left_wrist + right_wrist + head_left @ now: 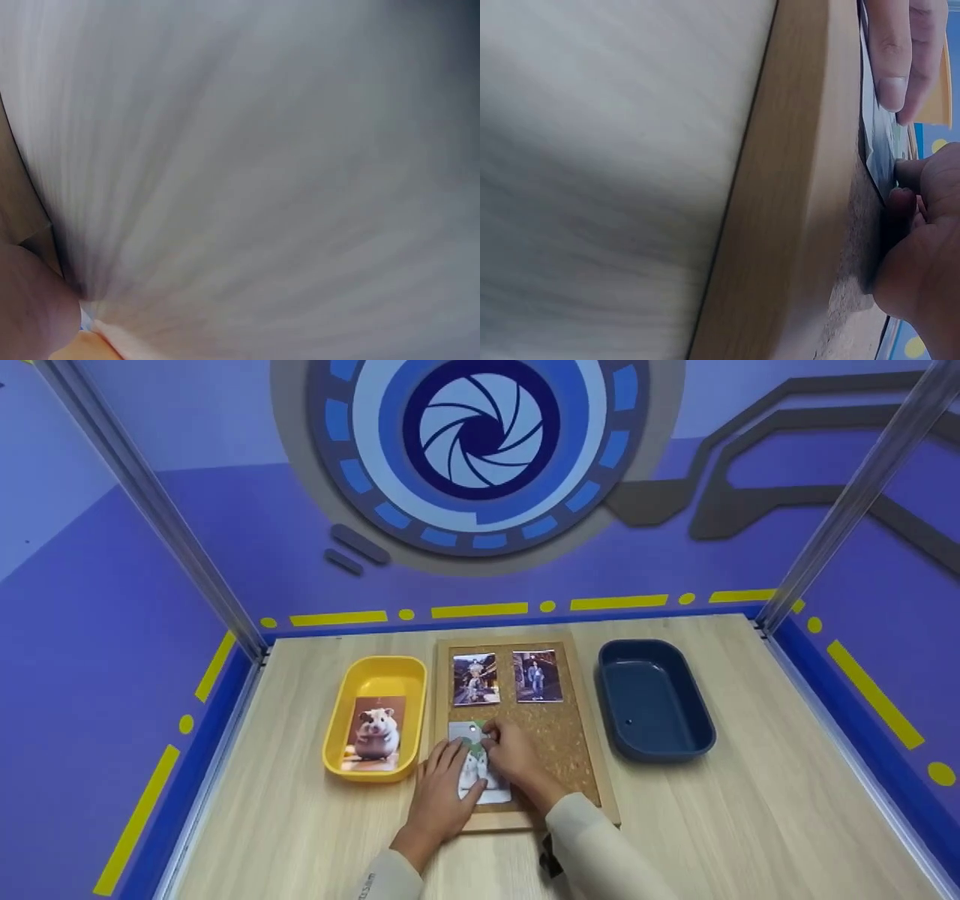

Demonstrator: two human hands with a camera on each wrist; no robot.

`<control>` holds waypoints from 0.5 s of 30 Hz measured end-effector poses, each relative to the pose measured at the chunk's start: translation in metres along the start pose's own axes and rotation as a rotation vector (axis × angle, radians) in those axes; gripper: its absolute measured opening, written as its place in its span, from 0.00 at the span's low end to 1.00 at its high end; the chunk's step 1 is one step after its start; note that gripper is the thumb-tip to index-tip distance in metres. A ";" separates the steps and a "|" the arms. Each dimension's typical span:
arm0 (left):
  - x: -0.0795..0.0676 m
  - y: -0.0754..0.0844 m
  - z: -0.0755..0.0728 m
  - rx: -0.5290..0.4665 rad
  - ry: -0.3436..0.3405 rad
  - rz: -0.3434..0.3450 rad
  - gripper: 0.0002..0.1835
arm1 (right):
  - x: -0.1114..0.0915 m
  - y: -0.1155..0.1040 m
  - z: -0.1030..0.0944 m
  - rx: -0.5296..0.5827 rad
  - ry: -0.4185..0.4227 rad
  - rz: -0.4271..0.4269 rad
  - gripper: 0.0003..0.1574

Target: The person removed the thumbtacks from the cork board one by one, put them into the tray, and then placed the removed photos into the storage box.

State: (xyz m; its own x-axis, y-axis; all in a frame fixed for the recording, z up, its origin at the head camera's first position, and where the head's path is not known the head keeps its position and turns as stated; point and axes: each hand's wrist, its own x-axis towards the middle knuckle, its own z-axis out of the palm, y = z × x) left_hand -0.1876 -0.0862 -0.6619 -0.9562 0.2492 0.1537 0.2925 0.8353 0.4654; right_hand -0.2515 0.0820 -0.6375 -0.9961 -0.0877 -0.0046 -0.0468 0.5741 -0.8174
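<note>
A pale photo (480, 791) of white animals with green at its top lies on the lower left of a cork board (570, 750). My left hand (441, 795) rests on it with fairly straight fingers spread over its left side. At its upper right edge, the curled fingers of my right hand (514, 750) pinch the photo; in the right wrist view the fingertips of this right hand (930, 232) meet at the card's edge. A small white spot shows near the photo's top. The left wrist view is mostly blurred pale cloth.
Two photos, one on the left (475, 679) and one on the right (537, 676), sit on the board's upper part. Left of the board stands a yellow tray (379, 666) with a hamster photo (376, 735) inside. A dark blue tray (652, 697) is on the right.
</note>
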 end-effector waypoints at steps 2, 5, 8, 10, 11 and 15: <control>0.001 -0.001 -0.001 -0.010 0.002 0.003 0.38 | 0.001 -0.002 0.001 0.003 -0.001 0.006 0.08; 0.002 -0.001 -0.002 -0.020 0.007 0.005 0.38 | 0.003 -0.004 0.003 0.017 0.003 0.009 0.08; 0.002 -0.001 -0.001 -0.019 0.015 0.012 0.38 | 0.005 -0.004 0.005 0.020 0.019 -0.001 0.06; 0.001 -0.001 0.000 -0.014 0.007 0.008 0.38 | 0.005 -0.003 0.007 0.027 0.029 -0.004 0.06; 0.001 -0.001 0.000 -0.009 0.001 0.006 0.38 | 0.004 -0.002 0.009 0.025 0.033 -0.004 0.05; 0.001 0.000 0.000 0.000 -0.028 -0.008 0.38 | 0.006 -0.003 0.010 0.012 0.042 0.002 0.05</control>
State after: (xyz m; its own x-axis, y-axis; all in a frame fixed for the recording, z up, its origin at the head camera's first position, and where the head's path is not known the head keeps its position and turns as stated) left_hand -0.1890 -0.0860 -0.6617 -0.9586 0.2557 0.1254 0.2844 0.8376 0.4664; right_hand -0.2567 0.0720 -0.6408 -0.9985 -0.0523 0.0174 -0.0439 0.5648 -0.8241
